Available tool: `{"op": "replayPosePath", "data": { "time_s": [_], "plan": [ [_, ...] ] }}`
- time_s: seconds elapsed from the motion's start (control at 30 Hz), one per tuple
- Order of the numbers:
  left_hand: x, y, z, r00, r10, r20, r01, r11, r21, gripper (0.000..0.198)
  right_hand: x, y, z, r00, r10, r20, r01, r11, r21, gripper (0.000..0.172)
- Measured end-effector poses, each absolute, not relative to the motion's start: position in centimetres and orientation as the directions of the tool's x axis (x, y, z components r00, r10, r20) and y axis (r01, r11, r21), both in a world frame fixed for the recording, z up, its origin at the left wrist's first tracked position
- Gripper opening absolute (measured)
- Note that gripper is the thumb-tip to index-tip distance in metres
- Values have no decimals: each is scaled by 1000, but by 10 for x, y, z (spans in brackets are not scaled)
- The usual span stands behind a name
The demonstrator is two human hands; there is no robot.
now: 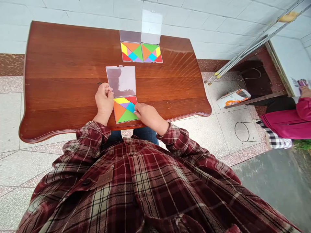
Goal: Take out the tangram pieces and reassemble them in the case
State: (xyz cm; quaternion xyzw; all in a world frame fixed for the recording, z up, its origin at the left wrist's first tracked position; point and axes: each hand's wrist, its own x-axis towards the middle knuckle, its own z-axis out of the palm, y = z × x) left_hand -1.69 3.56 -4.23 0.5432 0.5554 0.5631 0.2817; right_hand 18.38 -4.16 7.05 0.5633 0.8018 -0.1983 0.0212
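An opened tangram case [125,116] lies on the table in front of me, its tray filled with orange, green, yellow, purple, blue and red pieces. Its clear lid [122,81] is swung back away from me. My left hand [102,102] has its fingers curled at the lid's lower left edge and grips it there. Over the right side of the tray, my right hand [149,116] is closed, fingertips touching near the blue piece [131,107]. Whatever is under those fingertips is hidden.
Two more open tangram cases [141,52] lie side by side near the wall [97,13]. The brown wooden table [60,81] has a curved front edge. At the right are crutches [233,60], a white and orange bag [233,98] and a person in a magenta top [284,119].
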Motion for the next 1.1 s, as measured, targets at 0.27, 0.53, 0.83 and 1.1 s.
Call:
{"op": "replayPosePath", "data": {
  "time_s": [0.27, 0.53, 0.83, 1.1],
  "plan": [
    [-16, 34, -42, -266, 923, 277, 287, -198, 937, 20, 204, -40, 73, -328, 915, -237, 897, 222, -382, 13],
    [-15, 34, -36, -275, 925, 262, 258, -192, 947, 18, 198, -50, 66, -354, 892, -281, 893, 234, -384, 17],
    [-14, 32, -35, -291, 932, 218, 245, -148, 958, 18, 207, -46, 53, -374, 902, -214, 834, 225, -504, 14],
    [-15, 33, -36, -296, 923, 246, 242, -177, 954, 20, 224, -36, 47, -303, 948, -99, 802, 197, -564, 6]
  ]
}}
